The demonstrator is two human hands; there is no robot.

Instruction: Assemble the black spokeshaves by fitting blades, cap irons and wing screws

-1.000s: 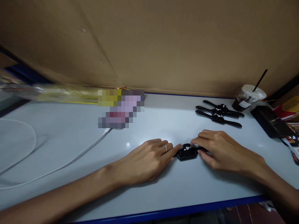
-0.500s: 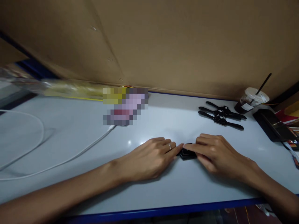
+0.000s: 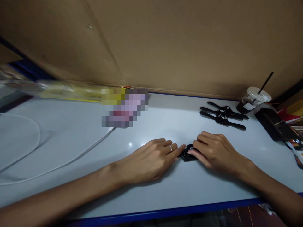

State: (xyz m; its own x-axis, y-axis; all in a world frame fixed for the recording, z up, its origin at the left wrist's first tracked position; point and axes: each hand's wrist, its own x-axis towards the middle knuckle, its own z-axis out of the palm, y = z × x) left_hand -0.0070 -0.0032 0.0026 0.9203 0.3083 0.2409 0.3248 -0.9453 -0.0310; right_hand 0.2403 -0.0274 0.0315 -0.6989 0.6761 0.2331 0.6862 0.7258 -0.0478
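A black spokeshave (image 3: 186, 157) lies low over the tabletop between my hands. Only its middle body shows; both handles are hidden. My left hand (image 3: 161, 159), with a ring on one finger, is closed over its left side, the index finger reaching to the body. My right hand (image 3: 210, 149) is closed at the body's right side, thumb and curled fingers touching a small shiny part on top. Several similar black spokeshaves (image 3: 222, 120) lie bunched together farther back on the right.
On the grey-white table (image 3: 142, 198) a blurred-out phone (image 3: 129, 108) lies with a white cable (image 3: 78, 159). A plastic cup (image 3: 251, 100) with a straw stands at back right, beside a black case (image 3: 272, 124). A brown board (image 3: 165, 44) rises behind.
My right thumb and fingers have shifted on the spokeshave's body, the thumb now showing along its top. My left hand keeps its place. The view has moved slightly.
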